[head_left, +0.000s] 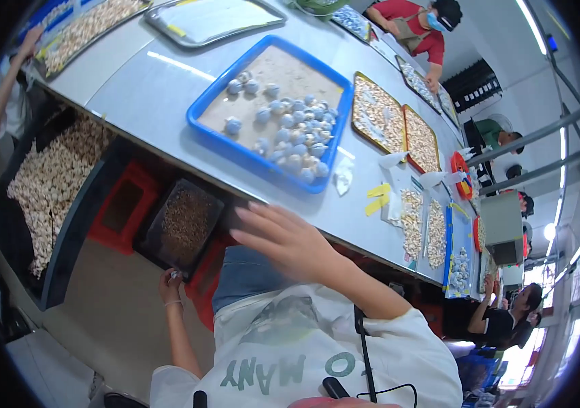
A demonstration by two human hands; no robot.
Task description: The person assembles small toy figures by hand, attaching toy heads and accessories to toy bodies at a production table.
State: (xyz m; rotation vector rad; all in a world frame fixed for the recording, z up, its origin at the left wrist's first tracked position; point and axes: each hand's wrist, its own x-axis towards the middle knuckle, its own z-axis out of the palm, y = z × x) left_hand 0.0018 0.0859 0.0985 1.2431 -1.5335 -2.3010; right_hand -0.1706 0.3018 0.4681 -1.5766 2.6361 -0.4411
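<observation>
My left hand (171, 287) is low at the left, its fingers closed on a small pale blue and white piece (175, 274), beside the near edge of a black bin (145, 239) with brown bits in it. In front of my body my right hand (283, 239) is raised near the table edge, slightly blurred. Its fingers are stretched out, and nothing shows in them. Past it on the table stands a blue-rimmed tray (198, 95) with several round, pale blue and white pieces (296, 132), mostly gathered toward its right side.
A dark crate (82, 234) of whitish pieces stands at left, by a red crate (123, 207). On the metal table (140, 126) lie a silver tray (218, 41), filled trays (378, 112), yellow strips (377, 198) and a crumpled white tissue (343, 177). Other people work around the table.
</observation>
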